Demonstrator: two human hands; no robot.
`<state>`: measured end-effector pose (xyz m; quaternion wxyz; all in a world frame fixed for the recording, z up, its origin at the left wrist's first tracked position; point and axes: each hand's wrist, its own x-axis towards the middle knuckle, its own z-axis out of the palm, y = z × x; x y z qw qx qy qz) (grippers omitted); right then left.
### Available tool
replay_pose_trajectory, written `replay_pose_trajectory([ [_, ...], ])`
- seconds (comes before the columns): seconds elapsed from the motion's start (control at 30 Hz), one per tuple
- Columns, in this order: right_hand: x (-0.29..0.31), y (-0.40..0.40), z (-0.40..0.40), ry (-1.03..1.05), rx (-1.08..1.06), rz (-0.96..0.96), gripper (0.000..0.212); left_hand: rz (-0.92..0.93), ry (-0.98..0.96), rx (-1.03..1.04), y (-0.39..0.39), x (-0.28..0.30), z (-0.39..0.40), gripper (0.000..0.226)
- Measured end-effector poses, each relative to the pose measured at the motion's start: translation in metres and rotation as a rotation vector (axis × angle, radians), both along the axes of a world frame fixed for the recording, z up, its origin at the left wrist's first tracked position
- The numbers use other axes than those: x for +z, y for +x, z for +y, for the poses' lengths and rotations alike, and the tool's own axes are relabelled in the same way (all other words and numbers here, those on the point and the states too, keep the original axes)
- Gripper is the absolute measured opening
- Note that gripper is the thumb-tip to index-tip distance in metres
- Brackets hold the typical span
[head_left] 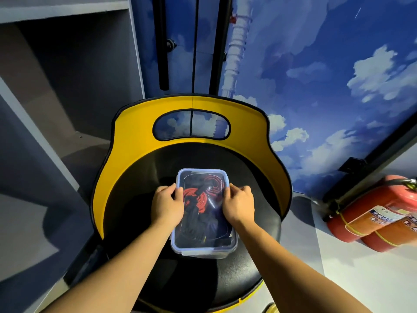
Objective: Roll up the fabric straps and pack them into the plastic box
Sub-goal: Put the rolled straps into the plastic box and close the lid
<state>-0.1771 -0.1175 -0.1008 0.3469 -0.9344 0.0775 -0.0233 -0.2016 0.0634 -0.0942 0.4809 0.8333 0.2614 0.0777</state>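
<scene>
A wall point(327, 64) painted with deep blue sky and soft white clouds fills the back of the room, a pale ribbed pipe point(234, 48) and some black vertical poles point(163, 41) running up it. To the left stands a grey shelving unit point(56, 75) with flat matte boards.

In front of me is a chair point(140, 136) with a curved yellow backrest trimmed in black and pierced by an oval handle hole; its round seat point(237, 279) is glossy black, smooth like vinyl. On the white floor at the right lie two red fire extinguishers point(365, 218), cylindrical, with printed labels and yellow bands.

Sitting on the middle of the seat is the plastic box point(203, 248), a rounded rectangle of clear plastic with a pale blue rim. Its transparent lid point(212, 175) lies on top and catches a sheen of light. Through it show the fabric straps point(196, 197): red ones wound in tight spirals toward the far end, black ones bunched in a darker mass toward the near end.

Two bare forearms reach in from below. The left hand point(167, 204) rests at the box's left edge, fingers curled over the rim and bearing on the lid. The right hand point(239, 203) mirrors it on the right edge, fingers bent down over the rim, knuckles raised. Both sets of fingers are drawn close together, hooked round the edges of the lid.
</scene>
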Motion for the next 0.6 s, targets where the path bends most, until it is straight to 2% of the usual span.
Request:
replay_pose_trajectory([
  [0.13,0.006,-0.041,-0.003,0.059,-0.01,-0.062,0.025,-0.049,-0.029,0.1,-0.047,0.002,-0.011,0.033],
  [0.27,0.008,-0.074,-0.004,0.064,-0.123,-0.083,0.035,-0.056,0.0,0.13,-0.077,0.004,-0.018,0.032],
  [0.4,0.01,-0.083,-0.002,0.12,-0.184,-0.02,0.037,-0.025,-0.013,0.126,-0.086,0.004,-0.021,0.029],
  [0.6,0.018,-0.077,0.005,0.157,-0.26,0.004,0.023,0.029,0.055,0.126,-0.075,-0.004,-0.02,0.031],
])
